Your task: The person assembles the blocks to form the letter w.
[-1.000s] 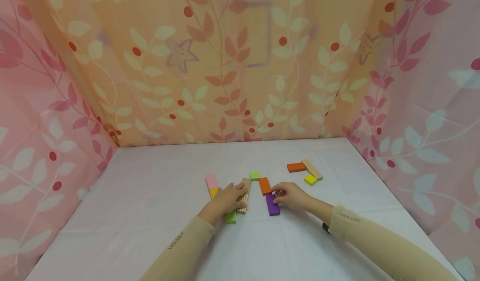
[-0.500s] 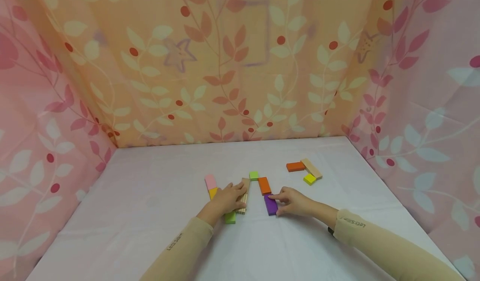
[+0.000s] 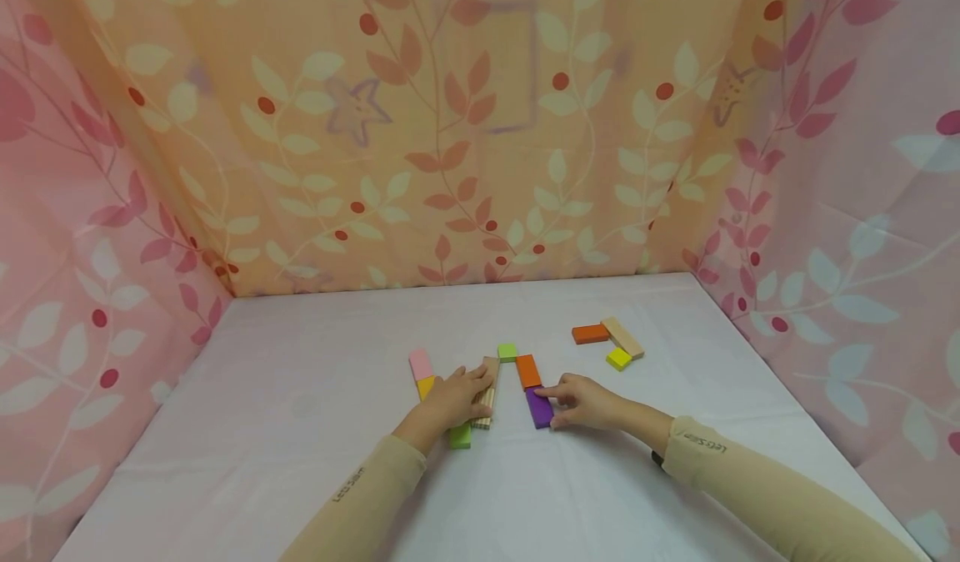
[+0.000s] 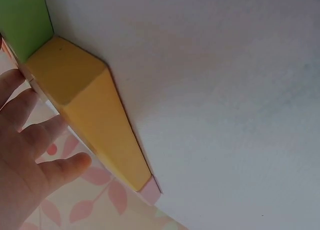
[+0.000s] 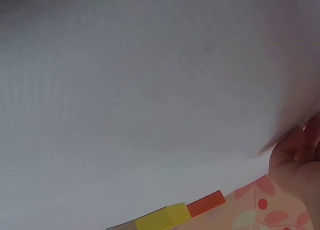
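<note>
In the head view, my left hand (image 3: 447, 399) rests on a striped natural wood block (image 3: 487, 391), fingers spread. It partly covers a yellow-orange block (image 3: 425, 387) and a green block (image 3: 461, 437). My right hand (image 3: 588, 402) touches a purple block (image 3: 538, 408) with index finger and thumb, from its right side. That block lies end to end with an orange block (image 3: 528, 371), whose far end is close to a small light green block (image 3: 507, 352). A pink block (image 3: 421, 363) adjoins the yellow-orange one. The left wrist view shows the yellow-orange block (image 4: 102, 125) beside spread fingers.
Toward the back right lie another orange block (image 3: 590, 333), a plain wood block (image 3: 622, 338) and a small yellow block (image 3: 619, 358). White cloth (image 3: 300, 429) covers the table. Floral curtains (image 3: 450, 128) stand behind and at both sides.
My right hand has shifted its fingers along the purple block, which has slid slightly left and lines up more closely with the orange one. My left hand stays put.
</note>
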{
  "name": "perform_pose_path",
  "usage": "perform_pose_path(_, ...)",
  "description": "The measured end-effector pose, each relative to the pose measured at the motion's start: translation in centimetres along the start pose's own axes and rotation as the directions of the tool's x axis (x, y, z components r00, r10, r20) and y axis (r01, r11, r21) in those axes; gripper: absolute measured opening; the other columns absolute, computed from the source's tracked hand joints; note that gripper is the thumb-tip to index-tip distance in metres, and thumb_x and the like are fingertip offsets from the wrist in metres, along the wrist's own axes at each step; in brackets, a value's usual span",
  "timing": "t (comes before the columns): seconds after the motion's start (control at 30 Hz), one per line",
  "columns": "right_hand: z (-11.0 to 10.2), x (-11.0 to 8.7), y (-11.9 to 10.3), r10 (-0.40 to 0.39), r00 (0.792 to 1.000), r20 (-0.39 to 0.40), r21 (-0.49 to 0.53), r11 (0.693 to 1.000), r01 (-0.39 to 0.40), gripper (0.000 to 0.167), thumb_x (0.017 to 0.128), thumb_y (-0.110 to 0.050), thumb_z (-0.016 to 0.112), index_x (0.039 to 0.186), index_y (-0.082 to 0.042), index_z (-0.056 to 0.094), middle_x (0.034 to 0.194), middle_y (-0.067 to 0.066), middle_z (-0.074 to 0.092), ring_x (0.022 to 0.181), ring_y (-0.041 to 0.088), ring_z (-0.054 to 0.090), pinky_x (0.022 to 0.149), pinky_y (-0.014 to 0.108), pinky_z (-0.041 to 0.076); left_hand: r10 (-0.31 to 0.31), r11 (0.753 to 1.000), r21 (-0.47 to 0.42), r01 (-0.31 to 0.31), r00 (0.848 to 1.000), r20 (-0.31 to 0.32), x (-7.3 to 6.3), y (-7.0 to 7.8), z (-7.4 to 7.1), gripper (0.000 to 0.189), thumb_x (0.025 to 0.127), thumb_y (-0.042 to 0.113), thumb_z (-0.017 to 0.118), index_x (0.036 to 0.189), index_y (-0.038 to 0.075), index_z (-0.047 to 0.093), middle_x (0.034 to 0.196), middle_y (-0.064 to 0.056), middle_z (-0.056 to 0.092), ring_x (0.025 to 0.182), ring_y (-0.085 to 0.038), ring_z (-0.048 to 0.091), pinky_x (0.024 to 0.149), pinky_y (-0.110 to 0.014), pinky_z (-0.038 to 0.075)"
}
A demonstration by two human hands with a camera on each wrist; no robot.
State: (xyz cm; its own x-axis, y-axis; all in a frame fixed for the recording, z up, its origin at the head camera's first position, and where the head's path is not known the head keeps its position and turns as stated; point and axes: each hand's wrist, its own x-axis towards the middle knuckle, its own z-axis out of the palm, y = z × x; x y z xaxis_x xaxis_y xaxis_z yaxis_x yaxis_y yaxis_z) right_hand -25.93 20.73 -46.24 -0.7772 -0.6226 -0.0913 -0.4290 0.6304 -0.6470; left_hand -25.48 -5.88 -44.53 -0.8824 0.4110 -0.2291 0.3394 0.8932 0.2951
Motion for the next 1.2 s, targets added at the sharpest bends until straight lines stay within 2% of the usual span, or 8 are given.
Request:
perform_pose_path(0.47, -0.1, 0.0, -0.2, 0.064, 0.998, 0.016, 0.035, 0.997, -0.065, 0.055, 0.085, -0.021, 0.076, 0.136, -0.01, 0.058, 0.083, 0.001, 0.045, 0.08, 0.017, 0.043, 0.064, 0.024, 0.035, 0.01, 1.0, -0.004, -0.01, 1.0, -0.003, 0.1, 0.0, 0.2, 0.064, 0.091, 0.04, 0.065, 0.147, 0.016, 0.045, 0.156, -0.002, 0.034, 0.143, -0.033, 0.027, 0.108, -0.065, 0.022)
perform_pose_path(0.73, -0.3, -0.1, -0.5, 0.075, 0.997, 0.005, 0.027, 0.997, -0.075, 0.057, 0.087, -0.021, 0.074, 0.139, -0.006, 0.054, 0.088, 0.001, 0.05, 0.083, 0.017, 0.047, 0.068, 0.025, 0.041, 0.014, 1.0, -0.012, -0.014, 1.0, -0.002, 0.2, -0.2, 0.0, 0.063, 0.091, 0.038, 0.066, 0.146, 0.014, 0.046, 0.155, -0.003, 0.034, 0.142, -0.035, 0.027, 0.107, -0.066, 0.022)
perform_pose_path(0.87, -0.2, 0.4, -1.2, 0.138, 0.99, -0.005, 0.011, 0.99, -0.138, 0.067, 0.089, -0.027, 0.072, 0.146, -0.006, 0.044, 0.083, 0.001, 0.052, 0.077, 0.016, 0.048, 0.065, 0.025, 0.041, 0.011, 1.0, -0.017, -0.011, 1.0, 0.005, 0.2, -0.3, -0.2, 0.064, 0.091, 0.038, 0.066, 0.147, 0.014, 0.045, 0.156, -0.004, 0.034, 0.143, -0.035, 0.026, 0.107, -0.066, 0.021)
perform_pose_path(0.97, -0.1, 1.0, -1.7, 0.211, 0.977, -0.002, -0.004, 0.977, -0.211, 0.071, 0.09, -0.033, 0.07, 0.15, -0.01, 0.038, 0.078, 0.003, 0.052, 0.072, 0.016, 0.047, 0.063, 0.027, 0.039, 0.007, 1.0, -0.022, -0.007, 1.0, 0.008, 0.2, -0.3, -0.2, 0.064, 0.09, 0.038, 0.066, 0.147, 0.015, 0.045, 0.156, -0.003, 0.034, 0.143, -0.035, 0.026, 0.108, -0.066, 0.021)
perform_pose_path(1.07, 0.0, 1.4, -1.9, 0.263, 0.965, 0.009, -0.044, 0.964, -0.263, 0.069, 0.092, -0.035, 0.066, 0.151, -0.014, 0.037, 0.079, 0.004, 0.051, 0.072, 0.017, 0.047, 0.064, 0.029, 0.039, 0.004, 1.0, -0.031, -0.004, 1.0, 0.012, 0.1, -0.2, -0.1, 0.064, 0.091, 0.038, 0.065, 0.147, 0.015, 0.045, 0.156, -0.003, 0.033, 0.143, -0.035, 0.026, 0.108, -0.066, 0.02)
perform_pose_path(1.2, 0.0, 1.6, -1.9, 0.285, 0.958, 0.011, -0.083, 0.955, -0.284, 0.063, 0.094, -0.03, 0.066, 0.149, -0.015, 0.041, 0.08, 0.005, 0.049, 0.074, 0.017, 0.046, 0.067, 0.031, 0.038, 0.013, 0.999, -0.032, -0.013, 1.0, 0.01, 0.2, 0.0, 0.0, 0.064, 0.091, 0.038, 0.065, 0.147, 0.015, 0.044, 0.156, -0.003, 0.033, 0.143, -0.036, 0.026, 0.107, -0.067, 0.02)
